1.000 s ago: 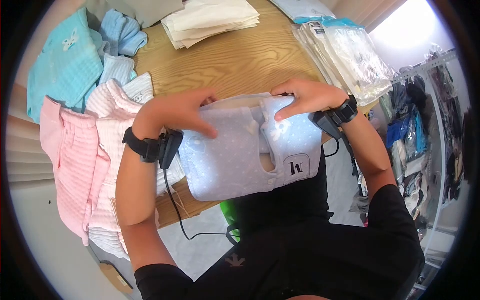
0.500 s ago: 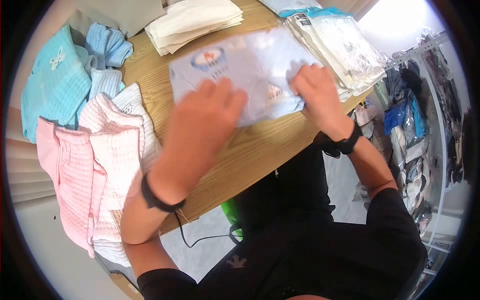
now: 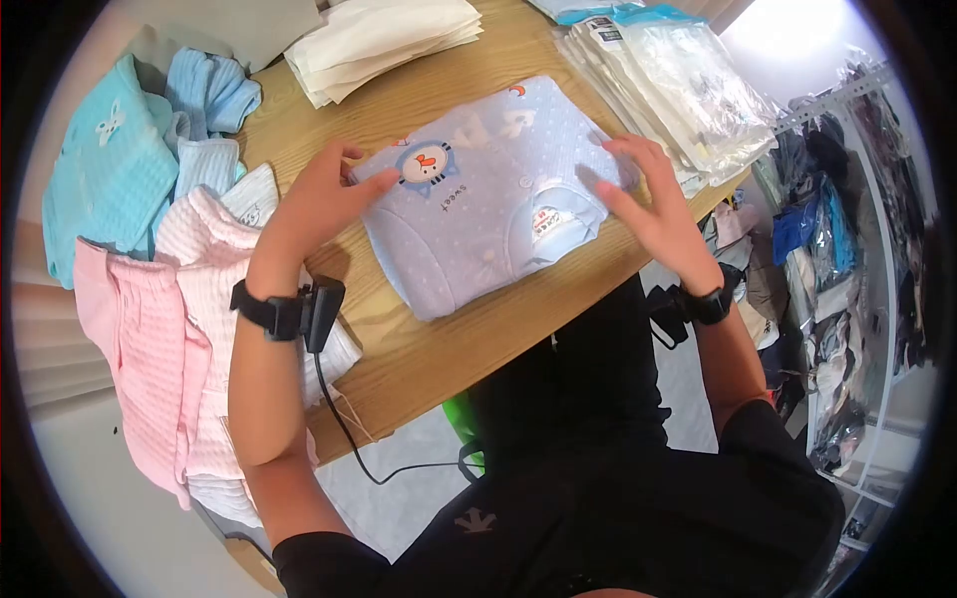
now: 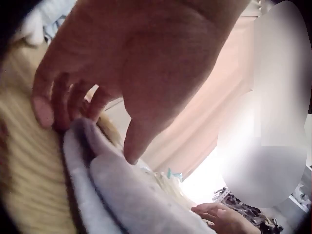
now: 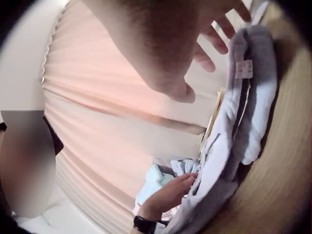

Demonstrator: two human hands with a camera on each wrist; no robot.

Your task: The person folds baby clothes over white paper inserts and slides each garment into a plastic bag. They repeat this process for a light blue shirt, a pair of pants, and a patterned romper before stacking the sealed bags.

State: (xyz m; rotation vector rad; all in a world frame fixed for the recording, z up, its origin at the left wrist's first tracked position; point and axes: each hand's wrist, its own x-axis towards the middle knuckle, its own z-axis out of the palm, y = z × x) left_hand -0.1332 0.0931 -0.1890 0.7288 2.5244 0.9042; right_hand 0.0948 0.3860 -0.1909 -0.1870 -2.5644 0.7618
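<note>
A folded pale blue baby garment with a cartoon print lies flat on the wooden table. My left hand rests against its left edge, with the thumb touching the top fold in the left wrist view. My right hand lies with straight fingers along the garment's right edge. The right wrist view shows that hand hovering over the folded layers of the garment, and the left hand beyond it. Neither hand grips anything.
Pink garments and light blue ones are piled at the table's left. A cream stack lies at the back, and clear packaged items at the back right. A clothes rack stands to the right.
The garment, held at the table's near edge a second ago, has been turned over and laid flat farther onto the table, print up. Both hands let go and moved to its sides.
</note>
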